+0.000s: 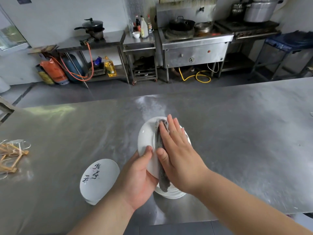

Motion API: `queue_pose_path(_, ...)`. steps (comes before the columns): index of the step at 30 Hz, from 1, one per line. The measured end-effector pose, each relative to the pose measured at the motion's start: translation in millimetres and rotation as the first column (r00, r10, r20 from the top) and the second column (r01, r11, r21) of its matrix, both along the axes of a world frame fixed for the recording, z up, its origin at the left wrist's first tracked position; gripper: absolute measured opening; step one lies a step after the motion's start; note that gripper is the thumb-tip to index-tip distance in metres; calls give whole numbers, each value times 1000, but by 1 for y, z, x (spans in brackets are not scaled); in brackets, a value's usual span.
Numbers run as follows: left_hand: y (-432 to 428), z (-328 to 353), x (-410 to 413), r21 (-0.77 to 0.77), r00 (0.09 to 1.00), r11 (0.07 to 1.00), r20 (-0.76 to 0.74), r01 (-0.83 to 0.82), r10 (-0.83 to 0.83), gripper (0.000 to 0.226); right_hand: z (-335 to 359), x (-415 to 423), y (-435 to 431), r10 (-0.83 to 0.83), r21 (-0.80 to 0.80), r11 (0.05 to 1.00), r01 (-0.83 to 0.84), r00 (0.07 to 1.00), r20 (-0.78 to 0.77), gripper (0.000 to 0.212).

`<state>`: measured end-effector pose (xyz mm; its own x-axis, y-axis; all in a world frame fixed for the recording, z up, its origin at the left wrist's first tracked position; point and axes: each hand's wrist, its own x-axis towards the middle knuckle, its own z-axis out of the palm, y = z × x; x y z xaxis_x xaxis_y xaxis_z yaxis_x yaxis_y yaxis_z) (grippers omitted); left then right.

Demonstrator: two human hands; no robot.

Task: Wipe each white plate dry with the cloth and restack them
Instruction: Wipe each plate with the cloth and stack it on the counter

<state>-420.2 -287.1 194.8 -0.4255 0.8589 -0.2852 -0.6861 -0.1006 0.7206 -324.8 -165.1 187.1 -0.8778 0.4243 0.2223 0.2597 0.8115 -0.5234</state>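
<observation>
Nearest the person, a low stack of white plates (100, 178) sits on the steel table (237, 133), its top plate marked with black brush characters. Just right of it, the left hand (138, 177) grips the lower rim of a single white plate (146, 138), thumb curled over the face, holding it tilted on edge. The right hand (177, 155) lies flat with straight fingers, pressing a grey cloth (161, 167) against that plate's face. Directly below, a second stack (171, 194) rests on the table, partly hidden by the hands. A bundle of sticks (10, 155) lies at the table's left edge. Across the floor stand a gas cylinder (74, 68), a yellow oil bottle (110, 67) and a black wok (182, 24) on the range.
</observation>
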Motion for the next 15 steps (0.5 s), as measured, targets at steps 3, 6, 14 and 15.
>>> queue_pose_path(3, -6, 3, -5, 21, 1000, 999, -12, 27, -27, 49, 12, -5, 26, -81, 42, 996, 79, 996, 35, 77)
queue_pose_path(6, -12, 6, -11, 62, 1000, 998, 5, 27, -28, 48, 16, 5, 41, -146, 69, 988, 138, 981, 129, 83)
queue_pose_path(14, -5, 4, 10, 17, 995, 995, -19, 97, -97, 42, 22, -4, 8, 124, 146, 984, -107, 986, -112, 69)
queue_pose_path(15, -6, 7, 8, 38, 995, 995, -27, 95, -94, 44, 28, -9, 17, 100, 158, 984, -80, 988, -122, 68)
